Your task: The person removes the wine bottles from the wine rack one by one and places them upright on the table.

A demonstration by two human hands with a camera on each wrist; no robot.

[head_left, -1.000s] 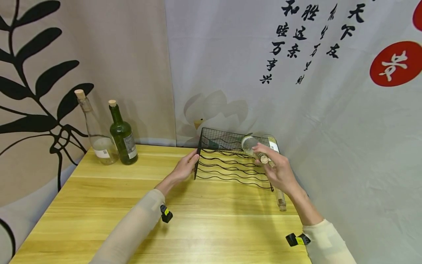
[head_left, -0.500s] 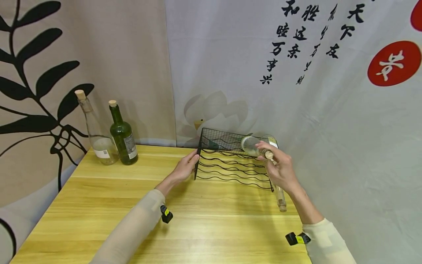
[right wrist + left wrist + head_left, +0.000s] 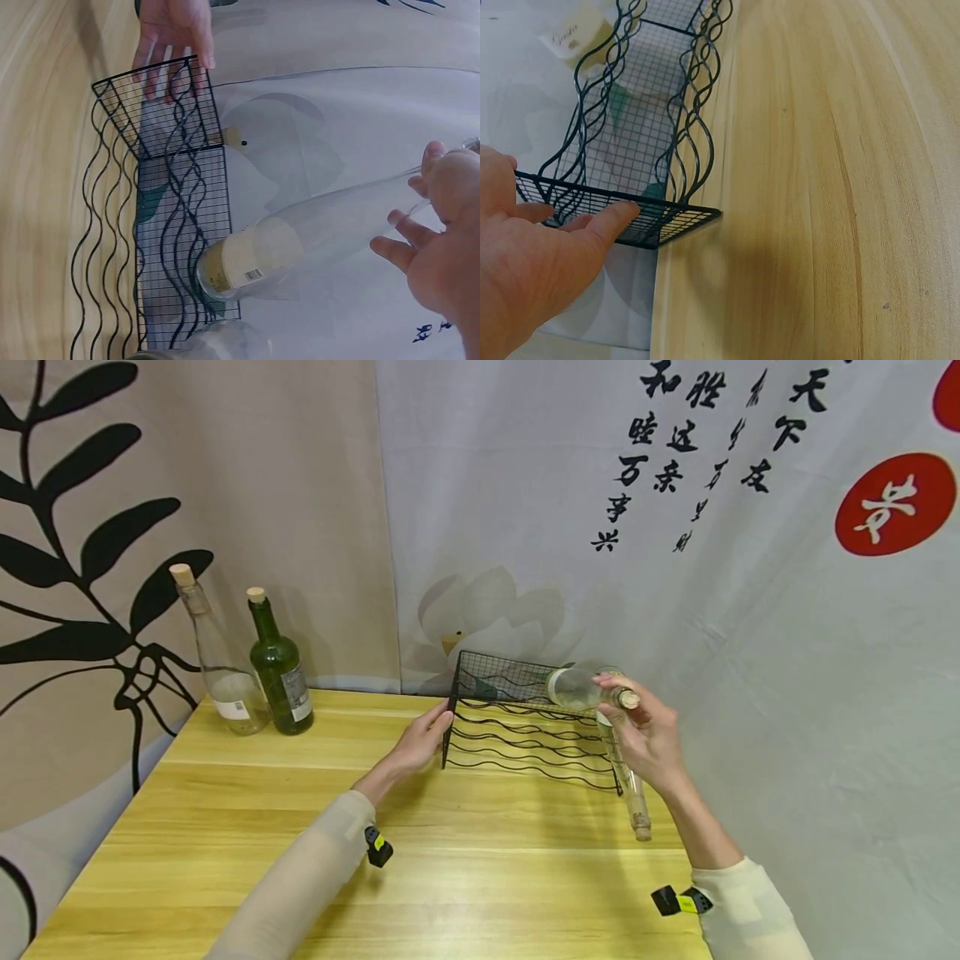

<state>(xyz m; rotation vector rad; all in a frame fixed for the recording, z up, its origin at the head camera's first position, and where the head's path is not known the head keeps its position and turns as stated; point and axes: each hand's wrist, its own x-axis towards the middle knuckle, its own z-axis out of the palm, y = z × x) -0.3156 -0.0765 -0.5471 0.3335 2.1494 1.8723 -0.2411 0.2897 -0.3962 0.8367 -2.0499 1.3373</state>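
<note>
My right hand (image 3: 647, 727) grips the neck of a clear glass bottle (image 3: 577, 687) with a cork stopper. That bottle is tilted, its labelled base (image 3: 241, 264) over the mesh back of a black wire wine rack (image 3: 525, 747). My left hand (image 3: 418, 742) rests against the rack's left end panel. Seen from the right wrist, its fingers (image 3: 157, 71) lie straight behind the mesh, with the thumb along the panel's edge. Another clear bottle (image 3: 633, 802) lies at the rack's right end, its corked neck sticking out forward; my right hand partly hides it.
A tall clear corked bottle (image 3: 232, 681) and a green corked bottle (image 3: 279, 664) stand at the back left of the wooden table (image 3: 480, 877). A printed cloth backdrop (image 3: 510, 527) rises close behind the rack and along the right side.
My right hand has moved a little to the right with the bottle's neck, so the bottle lies more sideways while its base stays over the rack. The left hand has not moved.
</note>
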